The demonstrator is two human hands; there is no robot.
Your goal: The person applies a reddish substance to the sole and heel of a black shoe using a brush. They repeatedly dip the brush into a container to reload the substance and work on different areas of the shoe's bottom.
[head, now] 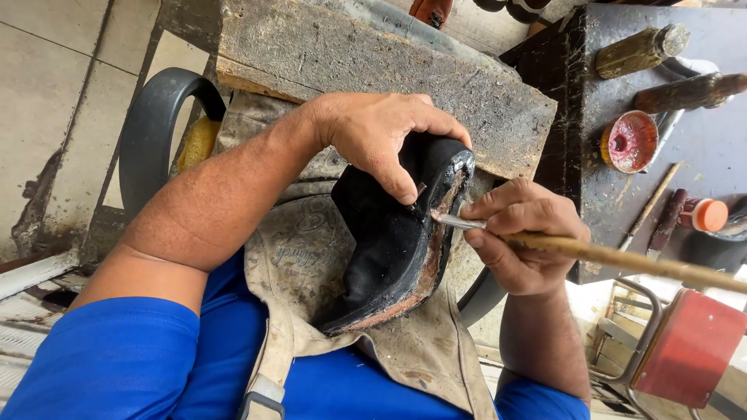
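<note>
A black shoe [389, 241] rests sole-side out on a stained cloth apron [303, 264] over my lap. My left hand [381, 132] grips the shoe's heel end from above, thumb pressed on its side. My right hand [521, 237] holds a long wooden-handled brush [615, 257], whose metal ferrule and tip touch the bare, worn edge of the sole near the heel.
A rough wooden block [373, 54] lies just beyond the shoe. To the right stands a dark bench [576, 109] with a round red tin [629, 141], two wooden-handled tools [642, 50] and an orange-capped bottle [704, 214]. A red stool [689, 346] is at lower right, a black chair arm [152, 124] at left.
</note>
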